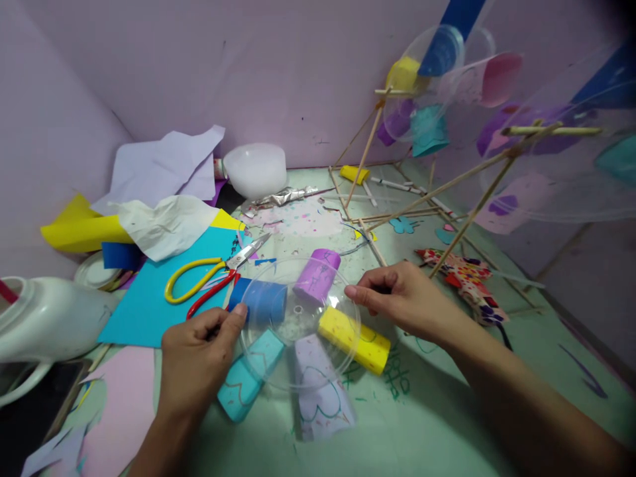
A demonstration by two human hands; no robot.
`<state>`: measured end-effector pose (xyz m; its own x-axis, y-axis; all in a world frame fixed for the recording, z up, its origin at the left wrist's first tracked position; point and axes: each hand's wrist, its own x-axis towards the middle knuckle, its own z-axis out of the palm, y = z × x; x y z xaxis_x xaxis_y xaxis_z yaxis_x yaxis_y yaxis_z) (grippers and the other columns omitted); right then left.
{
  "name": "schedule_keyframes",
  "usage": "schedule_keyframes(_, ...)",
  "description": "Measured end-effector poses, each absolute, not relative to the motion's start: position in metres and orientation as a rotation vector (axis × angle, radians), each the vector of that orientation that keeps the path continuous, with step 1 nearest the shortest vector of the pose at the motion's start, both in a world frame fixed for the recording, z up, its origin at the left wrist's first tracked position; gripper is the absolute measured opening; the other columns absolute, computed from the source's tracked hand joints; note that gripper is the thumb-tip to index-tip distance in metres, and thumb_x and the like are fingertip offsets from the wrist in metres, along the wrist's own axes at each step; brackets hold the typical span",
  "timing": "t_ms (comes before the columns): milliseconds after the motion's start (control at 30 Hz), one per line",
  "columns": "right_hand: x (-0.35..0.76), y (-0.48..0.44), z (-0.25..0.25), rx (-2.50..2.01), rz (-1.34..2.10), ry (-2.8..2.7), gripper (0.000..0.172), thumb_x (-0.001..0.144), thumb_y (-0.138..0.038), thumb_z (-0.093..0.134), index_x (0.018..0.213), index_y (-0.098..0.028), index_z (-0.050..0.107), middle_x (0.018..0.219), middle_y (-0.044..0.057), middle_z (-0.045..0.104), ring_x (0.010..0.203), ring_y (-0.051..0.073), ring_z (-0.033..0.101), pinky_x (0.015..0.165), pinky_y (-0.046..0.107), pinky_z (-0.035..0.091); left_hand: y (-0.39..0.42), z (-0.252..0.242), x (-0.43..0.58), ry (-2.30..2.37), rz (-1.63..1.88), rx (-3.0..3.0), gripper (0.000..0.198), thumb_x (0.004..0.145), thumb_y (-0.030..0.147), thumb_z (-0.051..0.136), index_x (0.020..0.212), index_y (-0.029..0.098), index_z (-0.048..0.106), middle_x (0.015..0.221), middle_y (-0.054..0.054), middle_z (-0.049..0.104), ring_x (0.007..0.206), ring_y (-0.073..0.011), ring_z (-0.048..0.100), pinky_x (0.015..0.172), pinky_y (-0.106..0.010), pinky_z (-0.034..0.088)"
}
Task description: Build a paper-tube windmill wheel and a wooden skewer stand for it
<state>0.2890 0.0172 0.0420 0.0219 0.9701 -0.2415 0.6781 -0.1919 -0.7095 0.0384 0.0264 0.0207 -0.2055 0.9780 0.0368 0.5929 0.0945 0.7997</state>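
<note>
A clear plastic disc (pixel 298 331) with a small centre hole lies over several coloured paper rolls arranged like spokes: blue (pixel 261 299), purple (pixel 317 275), yellow (pixel 355 339), lavender (pixel 320 391) and turquoise (pixel 246 381). My left hand (pixel 196 354) pinches the disc's left rim with thumb and fingers. On the opposite side, my right hand (pixel 402 298) grips the right rim. The wheel rests on the pale green table (pixel 447 411).
Scissors (pixel 209 281) with yellow and red handles lie on a blue sheet (pixel 149 311). A white jug (pixel 44 324) stands at the left. Stick-framed wheels (pixel 427 86) of the same kind stand at the back right. Crumpled papers (pixel 163 172) and a white bowl (pixel 254 169) sit behind.
</note>
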Motion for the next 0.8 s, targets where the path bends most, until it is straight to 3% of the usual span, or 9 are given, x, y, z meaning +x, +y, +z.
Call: schedule_keyframes(800, 0.2892, 0.02, 0.0341, -1.935, 1.035, -1.67, 0.038, 0.074, -0.049, 0.055, 0.056, -0.016, 0.061, 0.049, -0.001, 0.051, 0.044, 0.008, 0.035, 0.041, 0.022, 0.024, 0.0256, 0.0249, 0.0378, 1.909, 0.799, 1.605, 0.035, 0.066, 0.043, 0.058, 0.044, 0.018, 0.047, 0.042, 0.004, 0.036, 0.045, -0.0095, 0.032, 0.044, -0.023, 0.022)
